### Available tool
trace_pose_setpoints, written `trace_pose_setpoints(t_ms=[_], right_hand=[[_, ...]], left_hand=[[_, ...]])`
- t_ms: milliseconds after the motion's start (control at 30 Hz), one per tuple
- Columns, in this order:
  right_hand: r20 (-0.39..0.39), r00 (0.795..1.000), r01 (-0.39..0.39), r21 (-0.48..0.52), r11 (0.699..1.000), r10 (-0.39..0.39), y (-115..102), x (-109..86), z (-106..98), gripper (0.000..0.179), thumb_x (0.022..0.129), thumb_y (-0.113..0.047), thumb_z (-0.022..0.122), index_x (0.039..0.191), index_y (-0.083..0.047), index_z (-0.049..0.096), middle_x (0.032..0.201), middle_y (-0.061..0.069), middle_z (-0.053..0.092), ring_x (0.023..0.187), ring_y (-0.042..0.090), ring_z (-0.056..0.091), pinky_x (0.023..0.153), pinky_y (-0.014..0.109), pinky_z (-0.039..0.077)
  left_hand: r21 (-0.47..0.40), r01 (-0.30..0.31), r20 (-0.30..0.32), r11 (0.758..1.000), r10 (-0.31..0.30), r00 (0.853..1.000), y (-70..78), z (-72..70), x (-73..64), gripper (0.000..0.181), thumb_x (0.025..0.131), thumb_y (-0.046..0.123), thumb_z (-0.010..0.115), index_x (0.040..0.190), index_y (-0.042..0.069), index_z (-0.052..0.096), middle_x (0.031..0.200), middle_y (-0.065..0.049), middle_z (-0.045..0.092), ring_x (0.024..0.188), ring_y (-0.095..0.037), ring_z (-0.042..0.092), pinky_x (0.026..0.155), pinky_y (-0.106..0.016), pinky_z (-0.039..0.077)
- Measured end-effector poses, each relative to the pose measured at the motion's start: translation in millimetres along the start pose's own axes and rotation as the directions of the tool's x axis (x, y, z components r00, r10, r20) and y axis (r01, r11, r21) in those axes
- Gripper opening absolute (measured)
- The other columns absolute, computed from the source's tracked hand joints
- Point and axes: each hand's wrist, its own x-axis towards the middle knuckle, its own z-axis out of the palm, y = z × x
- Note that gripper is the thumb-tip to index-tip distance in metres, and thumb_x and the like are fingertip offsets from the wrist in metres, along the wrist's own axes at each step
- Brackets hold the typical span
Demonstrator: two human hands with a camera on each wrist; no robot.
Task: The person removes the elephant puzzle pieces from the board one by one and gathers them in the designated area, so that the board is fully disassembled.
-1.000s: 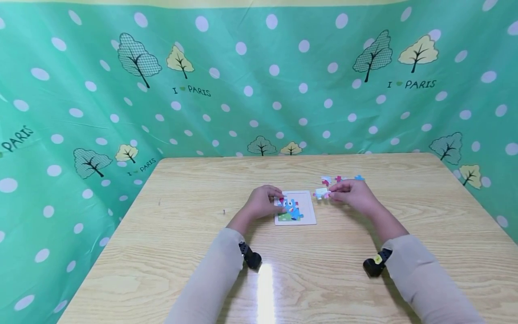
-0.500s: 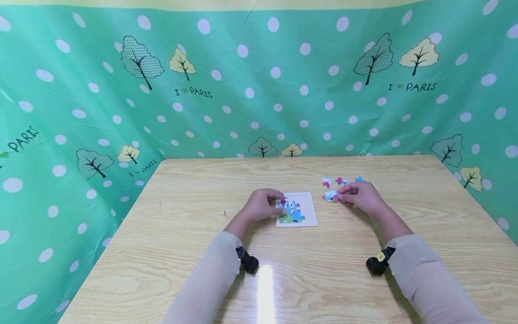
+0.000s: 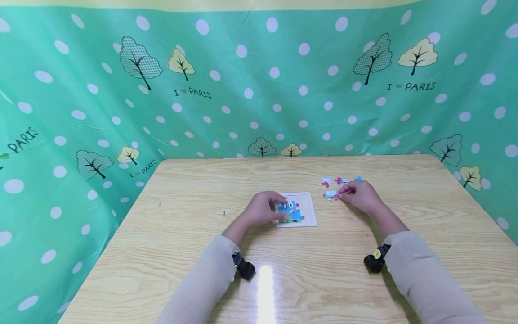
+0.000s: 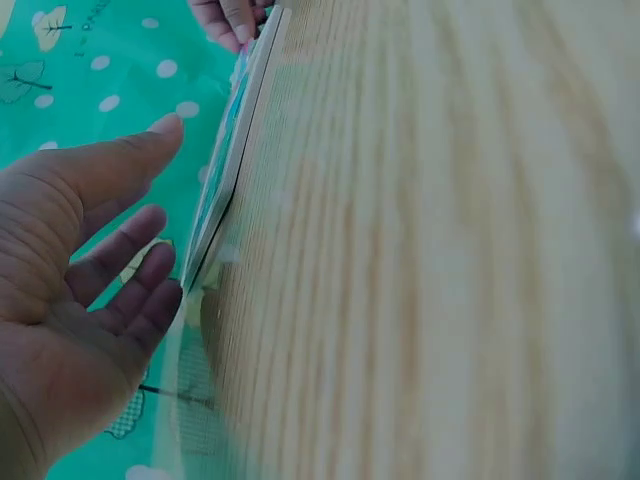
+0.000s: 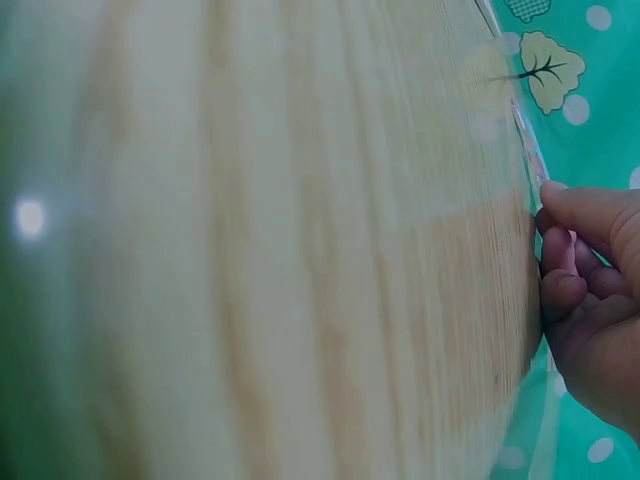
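Observation:
A square puzzle board [image 3: 310, 216] with a white frame lies mid-table, partly filled with pieces forming a blue cartoon character [image 3: 292, 210]. My left hand [image 3: 262, 208] is at the board's left side, thumb and fingers spread and relaxed, overlapping its left part in the head view. The left wrist view shows that palm [image 4: 60, 260] with nothing in it. Right of the board, my right hand [image 3: 361, 196] pinches the right end of a white, blue and pink puzzle piece [image 3: 331, 194] low over the table. In the right wrist view its thumb [image 5: 585, 210] meets the curled fingers.
Behind the right hand lie loose puzzle pieces: a white and red one [image 3: 326, 182], a red and white one [image 3: 341, 181] and a blue one [image 3: 358, 178], partly covered by the hand. The wooden table [image 3: 182, 252] ends at a green dotted curtain [image 3: 226, 90].
My right hand has carried the pinched piece a little to the right, away from the board. My left thumb and fingers have spread wider at the board's left side.

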Motion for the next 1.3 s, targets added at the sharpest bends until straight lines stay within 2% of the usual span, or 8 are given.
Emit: trace_pose_setpoints(t_ms=[100,233,567,900,1100,1300], right_hand=[[0.007,1.000,-0.005,0.011,1.000,0.005,0,-0.7,0,0.015,0.092,-0.009,0.067,0.103,0.002,0.068,0.092,0.011,0.063,0.085,0.025,0.055,0.073,0.034,0.048],[0.017,1.000,-0.016,0.024,1.000,0.015,-2,-2.3,0,0.017,0.091,-0.009,0.068,0.105,0.002,0.066,0.094,0.012,0.063,0.086,0.025,0.056,0.071,0.030,0.050],[0.020,1.000,-0.008,0.069,0.998,0.007,-8,-8.7,2,0.018,0.091,-0.008,0.068,0.107,0.001,0.066,0.095,0.013,0.063,0.082,0.024,0.055,0.062,0.027,0.051],[0.057,0.998,0.030,0.155,0.987,-0.039,-25,-12.4,10,0.021,0.089,-0.007,0.070,0.107,0.002,0.068,0.091,0.012,0.062,0.077,0.023,0.057,0.062,0.030,0.054],[0.078,0.994,0.070,0.136,0.988,-0.081,-39,-13.1,23,0.018,0.088,-0.010,0.073,0.103,-0.001,0.070,0.088,0.009,0.062,0.074,0.022,0.056,0.060,0.029,0.051],[0.098,0.986,0.124,0.114,0.986,-0.135,-50,-14.3,36,0.015,0.086,-0.008,0.074,0.100,-0.003,0.071,0.087,0.006,0.063,0.079,0.021,0.054,0.065,0.027,0.048]], left_hand=[[0.003,-0.003,-0.009,1.000,0.003,1.000,-0.7,0.0,-1.1,0.035,0.075,0.021,0.087,0.107,0.014,0.075,0.116,0.004,0.067,0.110,-0.017,0.057,0.097,-0.036,0.044],[0.005,-0.016,-0.013,1.000,0.016,1.000,-2.5,-0.2,-2.4,0.035,0.075,0.020,0.087,0.107,0.013,0.075,0.115,0.002,0.067,0.111,-0.017,0.057,0.098,-0.036,0.044],[-0.030,-0.009,-0.009,1.000,0.008,1.000,-3.2,-1.6,-6.1,0.035,0.073,0.021,0.088,0.105,0.013,0.075,0.108,0.002,0.067,0.091,-0.016,0.058,0.079,-0.030,0.049],[-0.008,-0.020,-0.022,1.000,0.019,1.000,0.6,2.1,-10.4,0.029,0.073,0.019,0.088,0.099,0.013,0.077,0.103,0.004,0.067,0.087,-0.015,0.058,0.073,-0.028,0.049],[-0.019,0.013,-0.047,1.000,-0.014,0.999,0.8,5.3,-11.6,0.030,0.072,0.020,0.088,0.099,0.013,0.077,0.098,0.005,0.066,0.082,-0.014,0.057,0.069,-0.026,0.050],[-0.060,0.041,-0.071,0.997,-0.046,0.996,0.3,6.7,-12.4,0.030,0.071,0.020,0.088,0.098,0.013,0.077,0.094,0.003,0.066,0.079,-0.014,0.057,0.068,-0.027,0.050]])
